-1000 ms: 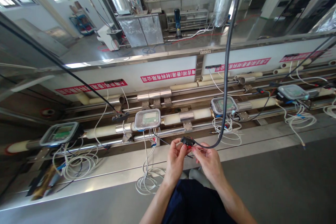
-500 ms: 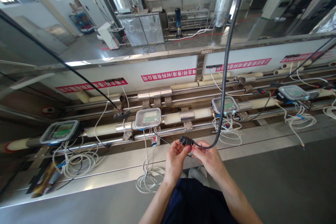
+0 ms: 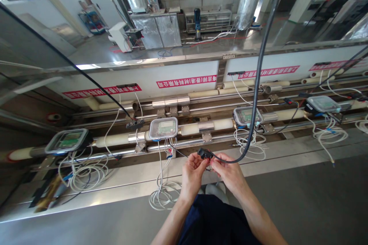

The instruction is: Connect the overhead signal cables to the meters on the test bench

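Observation:
Both my hands meet in front of my body, over the front metal ledge. My left hand (image 3: 193,172) is closed, thumb and fingers gripping a small black connector (image 3: 204,153). From its right side a thick black cable (image 3: 257,92) loops up and out at the top. My right hand (image 3: 227,170) pinches beside the connector, close to the cable; a small red bit shows near the fingertips, too small to name. A thin dark wire (image 3: 179,151) runs from the nearest clear-lidded meter box (image 3: 163,128) toward my left hand. Where it ends is hidden by the fingers.
Other clear-lidded boxes (image 3: 67,141) sit along steel and cream pipes (image 3: 112,140). Coiled white cables (image 3: 86,176) hang over the ledge (image 3: 123,183). Another black cable (image 3: 66,65) slants down to a black terminal strip (image 3: 134,124). Behind stands a white panel (image 3: 186,72) with red labels.
The thick black cable's upper part has swung to the right. The view has shifted slightly; both hands keep the same grip on the connector.

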A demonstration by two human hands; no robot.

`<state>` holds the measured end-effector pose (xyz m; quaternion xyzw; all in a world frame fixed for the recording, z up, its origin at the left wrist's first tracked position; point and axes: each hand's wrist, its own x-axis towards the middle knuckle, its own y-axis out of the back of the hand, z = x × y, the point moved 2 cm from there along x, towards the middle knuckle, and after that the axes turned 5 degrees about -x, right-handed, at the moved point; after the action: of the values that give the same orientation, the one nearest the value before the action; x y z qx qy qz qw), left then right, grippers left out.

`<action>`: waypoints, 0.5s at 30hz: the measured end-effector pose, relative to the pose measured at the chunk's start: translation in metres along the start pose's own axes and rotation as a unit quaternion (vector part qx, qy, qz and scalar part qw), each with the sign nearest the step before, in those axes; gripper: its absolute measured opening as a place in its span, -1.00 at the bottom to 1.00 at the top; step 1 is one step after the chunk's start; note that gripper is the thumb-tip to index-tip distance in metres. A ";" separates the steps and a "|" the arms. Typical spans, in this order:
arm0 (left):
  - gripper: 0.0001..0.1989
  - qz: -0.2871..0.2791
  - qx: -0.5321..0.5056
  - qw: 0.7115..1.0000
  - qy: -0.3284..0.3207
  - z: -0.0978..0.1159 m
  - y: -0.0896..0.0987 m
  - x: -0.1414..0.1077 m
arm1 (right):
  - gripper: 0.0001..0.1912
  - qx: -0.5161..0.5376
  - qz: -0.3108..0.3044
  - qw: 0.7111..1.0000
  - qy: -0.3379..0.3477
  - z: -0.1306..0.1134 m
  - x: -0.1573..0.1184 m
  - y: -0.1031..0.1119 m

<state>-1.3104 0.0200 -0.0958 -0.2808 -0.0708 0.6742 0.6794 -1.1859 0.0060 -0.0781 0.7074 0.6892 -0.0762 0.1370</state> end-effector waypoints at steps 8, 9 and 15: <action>-0.67 0.006 0.001 1.000 -0.003 0.000 0.000 0.000 | -0.83 -0.030 0.010 0.999 -0.014 0.003 0.004 -0.001; -0.67 0.006 0.001 1.000 -0.003 0.000 0.000 0.000 | -0.83 -0.033 0.012 0.999 -0.011 0.002 0.004 -0.001; -0.67 0.009 0.003 1.000 -0.006 -0.002 0.002 0.002 | -0.84 -0.074 0.018 0.997 0.011 -0.003 0.004 -0.003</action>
<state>-1.3109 0.0212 -0.0984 -0.2752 -0.0708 0.6821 0.6738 -1.1893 0.0103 -0.0769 0.7086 0.6814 -0.0145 0.1828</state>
